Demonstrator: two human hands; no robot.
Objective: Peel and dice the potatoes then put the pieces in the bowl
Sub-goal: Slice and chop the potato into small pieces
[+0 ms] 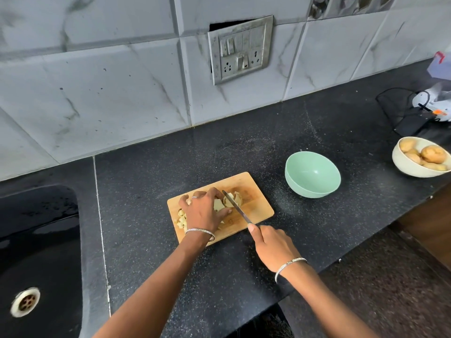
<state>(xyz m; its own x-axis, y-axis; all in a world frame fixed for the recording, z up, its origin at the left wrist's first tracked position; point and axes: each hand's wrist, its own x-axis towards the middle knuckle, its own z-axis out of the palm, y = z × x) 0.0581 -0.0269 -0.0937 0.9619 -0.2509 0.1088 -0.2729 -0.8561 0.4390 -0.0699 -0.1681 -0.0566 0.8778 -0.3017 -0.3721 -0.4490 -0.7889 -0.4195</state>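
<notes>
Dicing | left hand presses potato on cutting board | right hand grips knife | green bowl empty, nearby | firm, wet-slick pieces; likely best held from above.

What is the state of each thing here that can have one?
green bowl, upright, empty.
white bowl, upright, holds whole potatoes.
potato, on the cutting board, partly cut into pieces.
knife, gripped by the right hand, blade across the potato.
left hand, fingers curled over the potato, holding it.
</notes>
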